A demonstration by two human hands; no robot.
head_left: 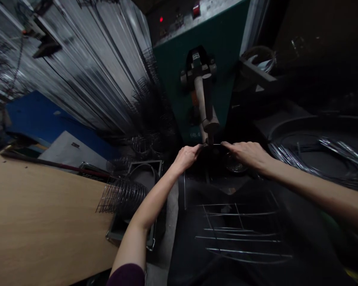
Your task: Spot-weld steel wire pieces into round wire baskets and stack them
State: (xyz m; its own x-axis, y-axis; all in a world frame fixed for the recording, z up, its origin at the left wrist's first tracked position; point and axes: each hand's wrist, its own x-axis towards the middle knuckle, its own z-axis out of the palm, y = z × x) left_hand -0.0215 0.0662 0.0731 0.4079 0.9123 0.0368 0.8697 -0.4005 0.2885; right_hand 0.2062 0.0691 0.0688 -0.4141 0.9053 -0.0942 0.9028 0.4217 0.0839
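My left hand (187, 156) and my right hand (247, 153) each pinch an end of a thin wire piece (216, 145) right under the copper-coloured electrode arm (205, 105) of a green spot-welding machine (210, 51). Both hands have closed fingers. The wire between them is dim and hard to make out. Below my hands lies a wire grid frame (238, 230) on a dark surface, stretching toward me.
A wooden tabletop (38, 222) fills the lower left. A stack of wire baskets (122, 194) sits beside a metal tray (146, 174). Coils of shiny wire (322, 157) lie in a dark round bin at right. Corrugated metal sheeting (86, 67) rises behind.
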